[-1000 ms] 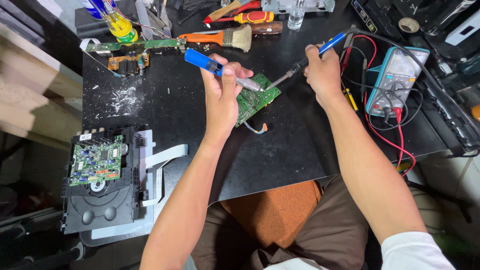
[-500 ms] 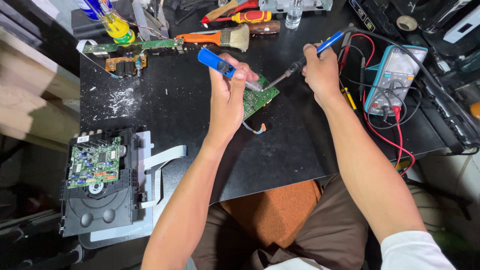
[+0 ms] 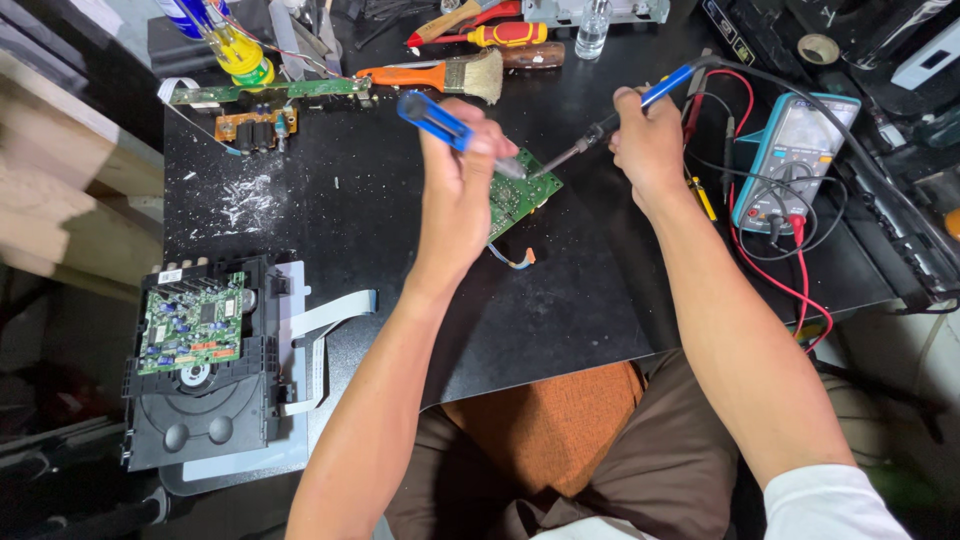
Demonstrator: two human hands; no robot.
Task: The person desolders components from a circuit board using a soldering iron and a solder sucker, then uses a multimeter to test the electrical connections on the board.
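Note:
My left hand grips a blue desoldering pump whose light tip points down at a small green circuit board on the black mat. My right hand holds a soldering iron with a blue handle. Its dark tip meets the board's upper edge right by the pump's tip. My left hand covers part of the board. A short bundle of wires with an orange end trails from the board's lower side.
A black disc drive mechanism with a green board and grey ribbon cables sits at the mat's lower left. A teal multimeter with red and black leads lies right. An orange-handled brush, screwdrivers and narrow boards line the back. White debris is scattered on the left.
Both hands stay over the small board; the pump and the iron's tip have shifted only slightly. The view has tilted a little.

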